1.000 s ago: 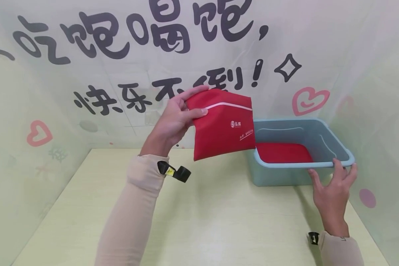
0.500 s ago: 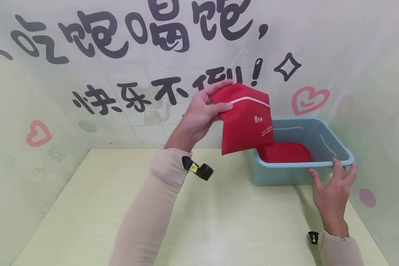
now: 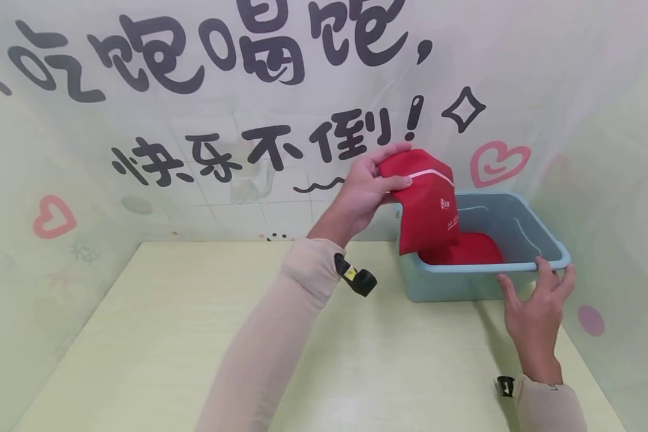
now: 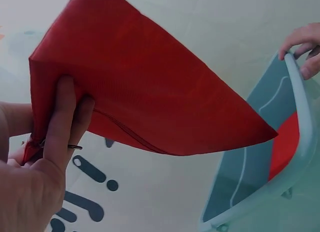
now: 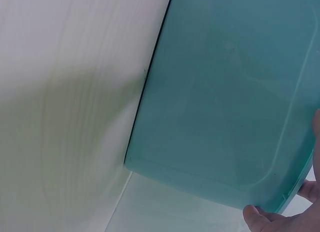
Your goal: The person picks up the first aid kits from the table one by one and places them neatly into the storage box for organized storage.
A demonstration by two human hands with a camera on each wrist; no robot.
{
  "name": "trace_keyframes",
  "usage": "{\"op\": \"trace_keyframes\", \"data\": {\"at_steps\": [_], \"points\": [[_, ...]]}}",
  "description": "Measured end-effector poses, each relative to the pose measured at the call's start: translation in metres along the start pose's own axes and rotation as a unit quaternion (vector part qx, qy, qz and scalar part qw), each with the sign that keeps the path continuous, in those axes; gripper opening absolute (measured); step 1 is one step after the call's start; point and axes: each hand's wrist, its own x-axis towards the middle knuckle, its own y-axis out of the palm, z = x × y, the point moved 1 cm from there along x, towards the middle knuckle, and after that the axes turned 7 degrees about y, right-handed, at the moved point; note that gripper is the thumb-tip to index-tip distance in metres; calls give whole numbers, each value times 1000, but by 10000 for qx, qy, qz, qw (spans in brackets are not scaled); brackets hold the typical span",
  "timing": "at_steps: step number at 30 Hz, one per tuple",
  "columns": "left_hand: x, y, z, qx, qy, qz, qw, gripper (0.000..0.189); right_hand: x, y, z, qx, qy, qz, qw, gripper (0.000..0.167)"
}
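Observation:
My left hand (image 3: 359, 195) pinches the upper left corner of a flat red fabric pouch (image 3: 431, 210), thumb in front and fingers behind. White piping crosses the pouch, with small white print under it. In the left wrist view the pouch (image 4: 135, 82) shows its plain back, and a small metal ring sits by my fingers. The pouch hangs tilted, overlapping the left end of a light blue plastic bin (image 3: 459, 287). Flat in that bin lies another red piece (image 3: 483, 247), partly hidden by the pouch. My right hand (image 3: 537, 321) grips the bin's front right rim.
The bin stands on a pale wood-grain table (image 3: 194, 342), toward its back right. A white printed backdrop (image 3: 281, 210) rises behind the table, with side panels left and right. Each wrist wears a black strap (image 3: 351, 275).
My left hand has carried the pouch rightward, from left of the bin to over its left end. The right hand has kept its grip on the rim and the bin has stayed put.

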Motion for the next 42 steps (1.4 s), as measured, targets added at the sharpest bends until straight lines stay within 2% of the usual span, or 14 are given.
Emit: {"op": "trace_keyframes", "data": {"at_steps": [7,18,25,32,42], "points": [[12,16,21,129,-184,-15,9997,51,1,0,-1,-12,76,60,10000,73],[28,39,46,351,-251,-88,9990,49,1,0,1,-56,160,88,9998,74],[30,53,60,545,-388,-280,9974,48,0,1,1,16,174,15,9998,73],[33,65,70,464,-404,-285,9977,48,0,1,0,23,169,7,9999,74],[33,73,82,550,-532,-377,9964,48,-1,-1,1,-6,276,86,9996,76]]}}
